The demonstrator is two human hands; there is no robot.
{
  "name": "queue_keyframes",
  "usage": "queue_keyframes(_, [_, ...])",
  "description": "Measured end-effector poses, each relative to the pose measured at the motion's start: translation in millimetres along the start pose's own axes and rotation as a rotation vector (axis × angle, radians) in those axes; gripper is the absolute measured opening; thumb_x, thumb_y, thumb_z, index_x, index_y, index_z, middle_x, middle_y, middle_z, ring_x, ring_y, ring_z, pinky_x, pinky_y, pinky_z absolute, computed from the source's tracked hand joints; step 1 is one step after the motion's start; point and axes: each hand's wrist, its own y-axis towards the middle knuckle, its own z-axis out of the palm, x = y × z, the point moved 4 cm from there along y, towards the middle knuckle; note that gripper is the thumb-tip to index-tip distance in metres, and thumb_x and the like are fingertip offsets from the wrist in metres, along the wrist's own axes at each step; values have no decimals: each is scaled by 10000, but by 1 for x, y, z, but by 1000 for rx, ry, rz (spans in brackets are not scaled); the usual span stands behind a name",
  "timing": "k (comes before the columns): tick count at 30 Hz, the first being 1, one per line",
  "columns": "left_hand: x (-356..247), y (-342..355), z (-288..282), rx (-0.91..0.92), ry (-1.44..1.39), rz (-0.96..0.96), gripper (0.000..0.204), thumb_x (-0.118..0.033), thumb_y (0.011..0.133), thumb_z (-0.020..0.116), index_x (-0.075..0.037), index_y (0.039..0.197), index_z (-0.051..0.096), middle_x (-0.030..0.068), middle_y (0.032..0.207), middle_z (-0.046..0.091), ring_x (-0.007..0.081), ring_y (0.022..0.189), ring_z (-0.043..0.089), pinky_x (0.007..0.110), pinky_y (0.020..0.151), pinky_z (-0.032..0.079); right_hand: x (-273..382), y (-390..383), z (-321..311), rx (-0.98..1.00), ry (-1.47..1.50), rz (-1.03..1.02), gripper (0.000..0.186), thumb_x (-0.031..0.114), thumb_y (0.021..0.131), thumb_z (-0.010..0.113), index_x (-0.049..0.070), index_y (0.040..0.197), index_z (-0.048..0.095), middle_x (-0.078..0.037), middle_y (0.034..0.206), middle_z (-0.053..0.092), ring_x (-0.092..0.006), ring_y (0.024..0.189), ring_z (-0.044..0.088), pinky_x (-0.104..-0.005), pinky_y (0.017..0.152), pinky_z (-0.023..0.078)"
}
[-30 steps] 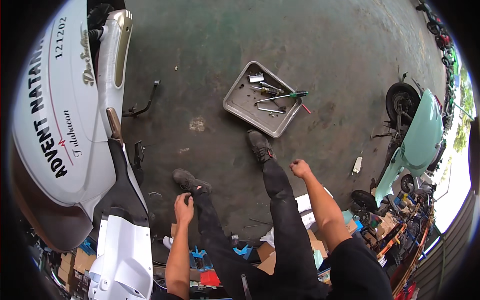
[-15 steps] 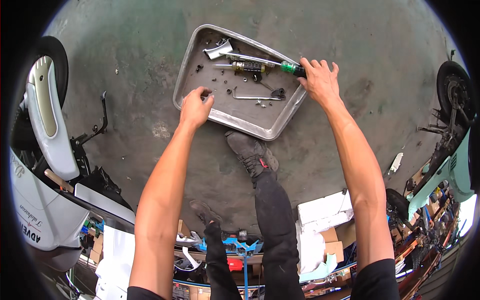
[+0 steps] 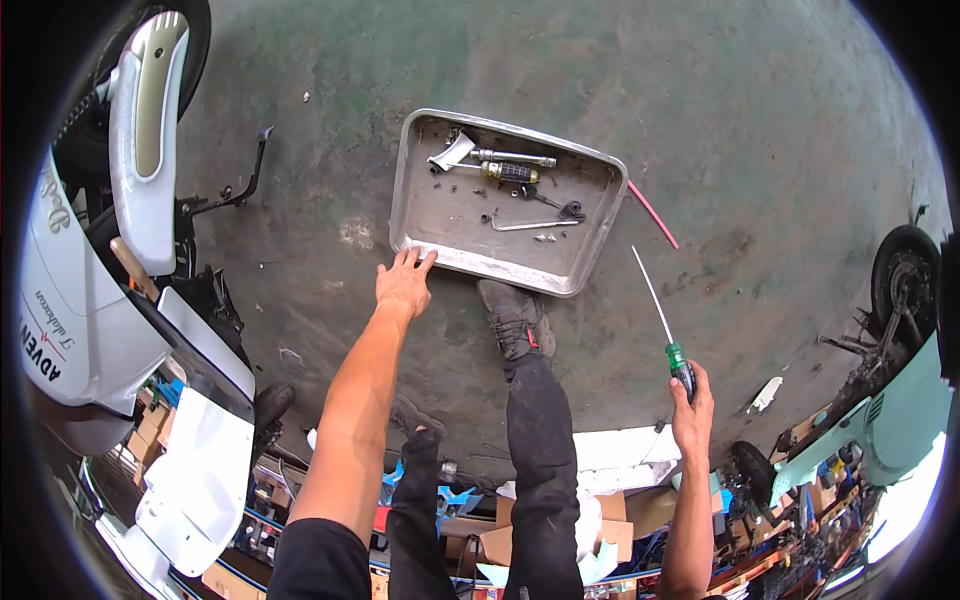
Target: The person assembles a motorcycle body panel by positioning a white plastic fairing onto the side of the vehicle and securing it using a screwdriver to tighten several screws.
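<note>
My right hand [image 3: 692, 412] is closed around the handle of a long screwdriver [image 3: 677, 360] with a green and black grip. Its thin shaft points up and away, to the right of a metal tray [image 3: 607, 225]. My left hand [image 3: 404, 288] is open, with spread fingertips on the tray's near rim at its left part. Inside the tray lie a yellow and black screwdriver [image 3: 510, 173], a chrome bar tool [image 3: 515, 157], an L-shaped wrench [image 3: 535, 226], a curved silver piece [image 3: 453, 152] and several small screws.
A thin pink-red rod [image 3: 655, 215] lies on the floor beside the tray's right end. My shoe [image 3: 514, 322] stands against its near side. A white scooter [image 3: 145, 170] is at the left, a pale green vehicle [image 3: 905, 410] at the right. Boxes and shelving fill the near edge.
My right hand has carried the green-handled screwdriver out of the tray, to the right and nearer me. My left hand has moved from above the tray's left end onto its near rim.
</note>
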Motion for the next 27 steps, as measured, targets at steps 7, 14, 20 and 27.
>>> queue_keyframes(7, [32, -30, 99, 82, -382, -135, 841, -320, 891, 657, -273, 1581, 178, 45, 1632, 228, 219, 1508, 207, 550, 1175, 282, -21, -14, 43, 119, 35, 23, 411, 205, 935, 627, 8, 1286, 548, -119, 1007, 629, -215, 913, 587, -348, 855, 470])
queue_keyframes(14, [85, -77, 245, 372, -609, -398, 634, -346, 909, 602, -240, 1501, 402, 6, 1567, 382, 245, 1400, 435, 529, 1139, 324, 41, -41, 74, 185, 34, -126, 362, 186, 969, 596, 42, 1296, 535, 19, 780, 495, -59, 605, 413, -234, 519, 337])
queue_keyframes(20, [97, -216, 445, 721, -719, -521, 465, -346, 919, 570, -194, 1356, 615, 27, 1427, 571, 266, 1311, 541, 553, 994, 443, 62, -59, 96, 200, -120, -267, 332, 216, 971, 591, 40, 1248, 543, 3, 771, 509, -70, 597, 428, -247, 516, 353])
queue_keyframes(27, [-38, -451, 636, 801, -1207, -461, 481, -383, 919, 521, -155, 1325, 637, 71, 1435, 558, 267, 1333, 521, 436, 1067, 437, 96, -167, 146, 347, -286, -321, 323, 213, 928, 614, -3, 1167, 588, -63, 804, 578, -160, 708, 534, -317, 630, 430])
